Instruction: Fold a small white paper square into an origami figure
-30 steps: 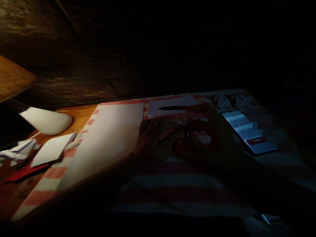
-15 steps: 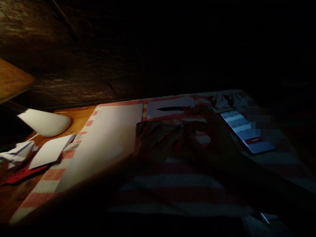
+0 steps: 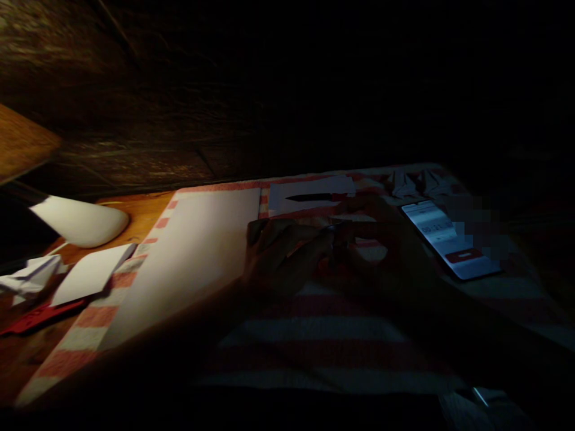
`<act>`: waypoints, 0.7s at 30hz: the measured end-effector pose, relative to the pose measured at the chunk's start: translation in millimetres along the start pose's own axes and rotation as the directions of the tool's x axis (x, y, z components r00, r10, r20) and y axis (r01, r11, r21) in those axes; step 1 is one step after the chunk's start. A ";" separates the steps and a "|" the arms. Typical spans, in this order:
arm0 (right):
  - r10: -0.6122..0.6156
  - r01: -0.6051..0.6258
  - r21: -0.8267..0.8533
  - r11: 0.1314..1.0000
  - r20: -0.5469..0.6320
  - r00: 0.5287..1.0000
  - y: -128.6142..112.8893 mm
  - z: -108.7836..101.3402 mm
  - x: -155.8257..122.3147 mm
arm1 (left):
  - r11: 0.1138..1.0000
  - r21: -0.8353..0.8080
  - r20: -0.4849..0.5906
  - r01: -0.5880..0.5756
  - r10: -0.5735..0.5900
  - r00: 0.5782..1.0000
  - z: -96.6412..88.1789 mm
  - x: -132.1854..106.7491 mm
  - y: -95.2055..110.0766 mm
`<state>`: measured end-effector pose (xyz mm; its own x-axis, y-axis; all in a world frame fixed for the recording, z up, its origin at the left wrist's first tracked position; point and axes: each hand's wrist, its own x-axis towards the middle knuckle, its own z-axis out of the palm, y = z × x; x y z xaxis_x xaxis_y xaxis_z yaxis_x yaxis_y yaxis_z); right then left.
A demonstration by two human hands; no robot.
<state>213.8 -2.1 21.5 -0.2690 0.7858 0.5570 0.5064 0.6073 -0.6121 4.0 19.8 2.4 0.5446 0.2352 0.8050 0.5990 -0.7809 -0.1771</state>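
In deep shadow over a red-and-white striped cloth [image 3: 314, 329], my left hand [image 3: 283, 254] has its fingers bent and drawn in to the right. Its fingertips meet those of my right hand [image 3: 381, 239], whose thumb and forefinger form a ring shape. A small dark object with a faint gleam [image 3: 331, 236] sits between the fingertips, too dim to name. Just beyond the hands lies a knife [image 3: 314, 197] with a dark blade and reddish handle, partly on a white sheet [image 3: 278, 203]. A larger white sheet of paper [image 3: 202, 239] spreads to the left of my left hand.
Right of my right hand lies a lit phone [image 3: 449, 239] with a timer-like display. Behind it stand folded paper pieces [image 3: 404, 182]. At left are a white lamp base [image 3: 85, 221], a paper piece [image 3: 94, 275], crumpled folded paper [image 3: 33, 275] and a red-handled tool [image 3: 40, 317].
My right hand's fingers have shifted slightly, and its forefinger looks straighter. Both hands stay together at the same spot; the things on the cloth have not moved.
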 end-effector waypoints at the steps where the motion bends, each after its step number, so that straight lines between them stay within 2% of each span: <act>1: 0.000 0.000 0.004 1.000 0.001 1.000 0.1 0.0 0.1 | 1.000 0.000 0.003 0.001 -0.001 1.000 -0.2 0.0 0.0; 11: 0.048 -0.049 -0.075 0.996 -0.014 0.999 -0.4 2.8 -2.0 | 0.999 -0.018 0.007 -0.028 0.029 1.000 2.8 -2.9 0.3; 21: 0.045 -0.043 -0.108 0.993 0.011 0.999 1.6 6.0 -1.8 | 0.998 -0.019 0.054 -0.058 0.059 0.997 4.9 -6.2 -1.4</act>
<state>210.2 -1.8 16.1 -0.2547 0.8133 0.5231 0.6032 0.5564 -0.5714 2.6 22.3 -5.1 0.6102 0.2197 0.7612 0.5552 -0.8039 -0.2131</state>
